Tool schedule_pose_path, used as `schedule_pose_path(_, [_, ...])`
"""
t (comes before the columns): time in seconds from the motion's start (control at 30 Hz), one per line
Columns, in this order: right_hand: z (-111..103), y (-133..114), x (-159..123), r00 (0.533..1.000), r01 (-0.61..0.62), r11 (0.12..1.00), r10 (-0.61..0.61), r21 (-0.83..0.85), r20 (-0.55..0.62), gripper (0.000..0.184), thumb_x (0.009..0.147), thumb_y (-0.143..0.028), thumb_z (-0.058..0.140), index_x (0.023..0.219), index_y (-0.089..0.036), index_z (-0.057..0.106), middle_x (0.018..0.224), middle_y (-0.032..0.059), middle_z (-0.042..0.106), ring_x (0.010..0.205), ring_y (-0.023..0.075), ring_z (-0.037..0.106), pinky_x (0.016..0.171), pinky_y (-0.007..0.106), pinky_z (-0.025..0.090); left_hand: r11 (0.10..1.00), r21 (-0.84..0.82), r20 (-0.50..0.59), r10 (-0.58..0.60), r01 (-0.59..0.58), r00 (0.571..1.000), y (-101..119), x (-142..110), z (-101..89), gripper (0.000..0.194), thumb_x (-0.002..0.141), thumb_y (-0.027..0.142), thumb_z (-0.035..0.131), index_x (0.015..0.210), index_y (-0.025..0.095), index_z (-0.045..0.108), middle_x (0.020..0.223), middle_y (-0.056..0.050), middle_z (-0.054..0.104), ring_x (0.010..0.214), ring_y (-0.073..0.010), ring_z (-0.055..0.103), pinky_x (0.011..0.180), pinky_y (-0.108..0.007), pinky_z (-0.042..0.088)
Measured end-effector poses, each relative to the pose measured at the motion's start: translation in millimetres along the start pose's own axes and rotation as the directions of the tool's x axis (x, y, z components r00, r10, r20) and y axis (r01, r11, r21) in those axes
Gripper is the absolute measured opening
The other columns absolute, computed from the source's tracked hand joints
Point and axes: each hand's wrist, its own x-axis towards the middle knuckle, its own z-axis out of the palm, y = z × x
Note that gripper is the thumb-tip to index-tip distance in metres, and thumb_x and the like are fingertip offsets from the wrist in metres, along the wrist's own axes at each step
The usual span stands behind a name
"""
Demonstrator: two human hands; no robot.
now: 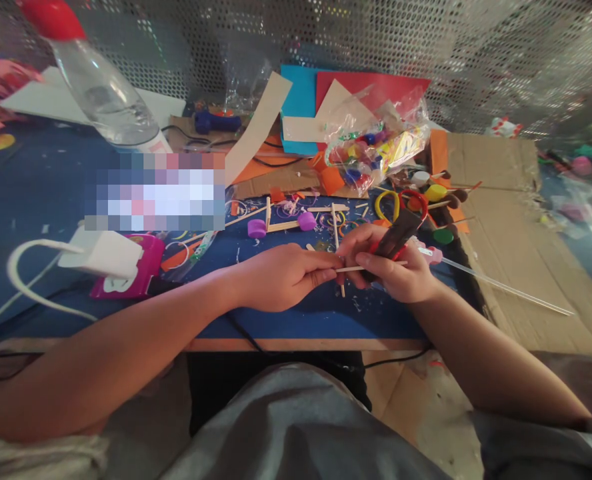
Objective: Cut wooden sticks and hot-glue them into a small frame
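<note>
My left hand (283, 275) is closed in a pinch on a thin wooden stick (352, 269) that lies level between both hands. My right hand (399, 267) is closed round a cutting tool with red and black handles (395, 239), its jaws at the stick's right part. Both hands hover over the blue table top (36, 193), near its front edge. Just beyond them lie several wooden sticks (335, 225) and two purple caps (257, 228).
A clear plastic bottle with a red cap (99, 83) leans at the back left. A white charger on a pink object (111, 257) sits left. A bag of coloured bits (376, 143), foam sheets (301, 93) and cardboard (501, 200) lie behind and right. A thin clear rod (506, 287) lies on the cardboard.
</note>
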Motion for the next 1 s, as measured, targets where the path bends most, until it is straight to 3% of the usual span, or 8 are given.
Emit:
schedule_pose_path(0.17, [1.3, -0.6, 0.2, 0.998, -0.060, 0.995, 0.059, 0.085, 0.021, 0.023, 0.105, -0.044, 0.076, 0.106, -0.022, 0.071, 0.064, -0.0061, 0.064, 0.050, 0.0128, 0.062, 0.049, 0.026, 0.054, 0.996, -0.090, 0.012, 0.016, -0.015, 1.000, 0.2, 0.9, -2.7, 0.030, 0.118, 0.029, 0.049, 0.126, 0.026, 0.078, 0.119, -0.003, 0.088, 0.103, -0.0174, 0.083, 0.093, -0.028, 0.058])
schedule_pose_path(0.3, [2.0, 0.3, 0.3, 0.999, -0.023, 0.988, 0.018, 0.152, 0.037, 0.017, 0.106, -0.039, 0.075, 0.107, -0.023, 0.070, 0.067, -0.0062, 0.066, 0.051, 0.0125, 0.063, 0.054, 0.028, 0.060, 0.987, -0.159, 0.055, 0.025, -0.016, 0.998, 0.1, 1.6, -3.8, 0.032, 0.120, 0.031, 0.047, 0.127, 0.025, 0.077, 0.122, -0.004, 0.086, 0.110, -0.0174, 0.081, 0.101, -0.029, 0.058])
schedule_pose_path(0.73, [0.9, 0.8, -0.1, 0.995, -0.065, 0.976, 0.047, 0.208, 0.089, 0.026, 0.108, -0.046, 0.075, 0.101, -0.023, 0.064, 0.076, -0.0028, 0.073, 0.056, 0.0121, 0.068, 0.052, 0.024, 0.056, 0.980, -0.192, 0.071, 0.060, -0.046, 0.996, -3.4, 2.5, -3.2, 0.033, 0.120, 0.032, 0.046, 0.131, 0.022, 0.076, 0.127, -0.007, 0.085, 0.116, -0.0171, 0.080, 0.104, -0.026, 0.056])
schedule_pose_path(1.0, [2.2, 0.5, 0.6, 0.992, -0.030, 0.941, -0.013, 0.337, 0.126, 0.016, 0.110, -0.034, 0.074, 0.102, -0.021, 0.068, 0.073, -0.0034, 0.071, 0.061, 0.0107, 0.069, 0.054, 0.020, 0.056, 0.976, -0.215, 0.098, 0.039, -0.017, 0.994, -2.6, 2.9, -2.4, 0.034, 0.120, 0.034, 0.046, 0.127, 0.019, 0.075, 0.127, -0.009, 0.085, 0.116, -0.0209, 0.079, 0.107, -0.031, 0.056])
